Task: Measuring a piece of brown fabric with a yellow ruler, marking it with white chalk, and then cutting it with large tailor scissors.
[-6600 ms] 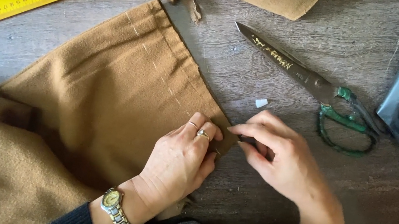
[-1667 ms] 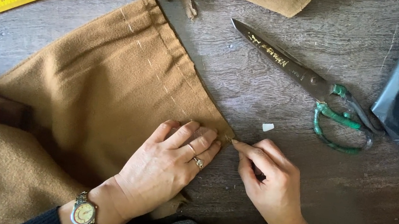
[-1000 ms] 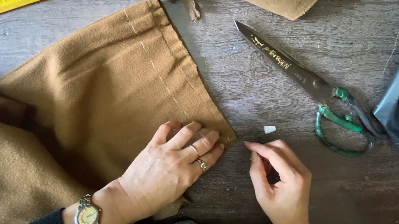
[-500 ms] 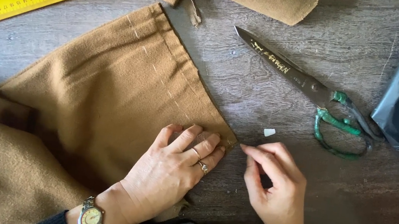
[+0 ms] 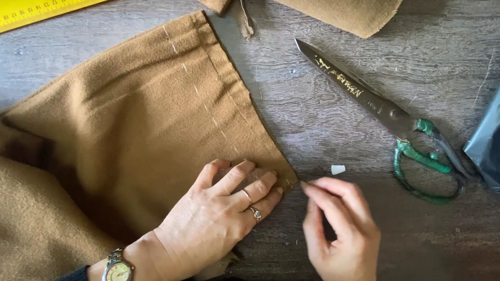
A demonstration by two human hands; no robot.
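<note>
Brown wool cloth (image 5: 132, 122) flat on table

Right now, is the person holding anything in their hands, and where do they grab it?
The left hand grips nothing; it lies flat on the brown cloth near its corner. The right hand pinches its fingertips at that corner, but whether they hold something tiny cannot be told.

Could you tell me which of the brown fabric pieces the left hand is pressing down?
The large flat brown piece with dashed chalk marks, under the left hand; the others lie folded at the table's top edge.

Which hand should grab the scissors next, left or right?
Probably the right hand: it hovers free beside the fabric corner, nearer the green-handled scissors. The left hand lies flat, pinning the brown fabric.
</note>
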